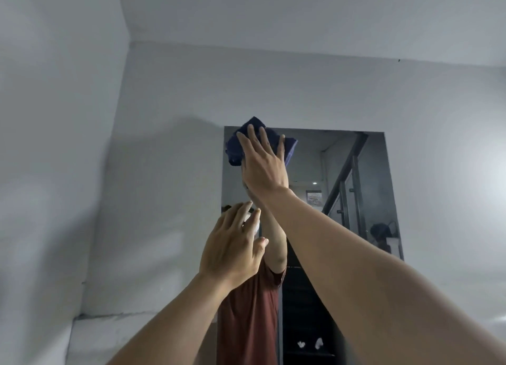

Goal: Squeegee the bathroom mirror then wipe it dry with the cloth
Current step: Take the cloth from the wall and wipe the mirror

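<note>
The right hand (262, 167) is pressing flat, fingers straight and spread, on a dark blue cloth (235, 148), pinning it against the glass at the mirror's (309, 167) eleven o'clock corner. The cloth is lying bunched under the palm and is spilling past the fingers toward twelve and nine o'clock, with its top edge poking just over the mirror's upper rim. The right forearm is stretching in from five o'clock.

At seven o'clock from that hand, the left hand (232, 252) is hovering in front of the mirror's left edge. Its fingers are loosely extended and slightly bent, and it is gripping nothing. A small white shape (253, 223) is showing just behind its fingertips, too blurred to name, and I cannot tell whether the fingers are touching it or the glass.

The mirror is reflecting a raised arm, a dark red shirt (246, 315) at six o'clock and a stair railing (347, 167) at three o'clock. A plain pale grey wall (301, 90) is surrounding the mirror.
</note>
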Demonstrator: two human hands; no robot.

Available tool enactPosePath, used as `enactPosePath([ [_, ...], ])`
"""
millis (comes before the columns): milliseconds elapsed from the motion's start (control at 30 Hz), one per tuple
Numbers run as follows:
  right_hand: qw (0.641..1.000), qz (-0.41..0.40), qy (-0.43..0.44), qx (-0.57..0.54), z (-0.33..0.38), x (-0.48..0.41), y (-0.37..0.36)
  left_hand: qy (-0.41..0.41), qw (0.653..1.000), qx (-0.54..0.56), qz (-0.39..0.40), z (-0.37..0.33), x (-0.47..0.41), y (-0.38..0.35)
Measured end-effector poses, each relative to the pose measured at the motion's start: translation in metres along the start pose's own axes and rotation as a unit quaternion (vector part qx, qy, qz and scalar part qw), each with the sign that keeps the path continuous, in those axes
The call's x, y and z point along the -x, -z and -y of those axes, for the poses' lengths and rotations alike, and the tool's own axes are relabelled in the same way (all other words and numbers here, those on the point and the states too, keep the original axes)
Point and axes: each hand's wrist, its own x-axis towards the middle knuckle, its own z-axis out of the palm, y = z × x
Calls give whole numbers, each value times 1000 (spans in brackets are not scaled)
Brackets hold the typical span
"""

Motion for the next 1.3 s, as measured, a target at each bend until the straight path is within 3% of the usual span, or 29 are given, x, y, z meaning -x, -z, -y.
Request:
enactPosePath([
  [233,998,32,45,1,3,-8,-2,-2,1000,-12,-15,6,7,-12],
  [600,962,76,237,111,-18,1,-5,9,1000,-20,-15,5,9,-16],
  [733,955,83,258,119,-20,3,-5,9,1000,-24,-16,4,10,-18],
  [900,959,90,242,121,-20,-4,-2,4,999,-37,-20,5,10,-17],
  [1300,994,54,70,62,-22,-22,6,13,999,-37,-28,0,11,-16],
])
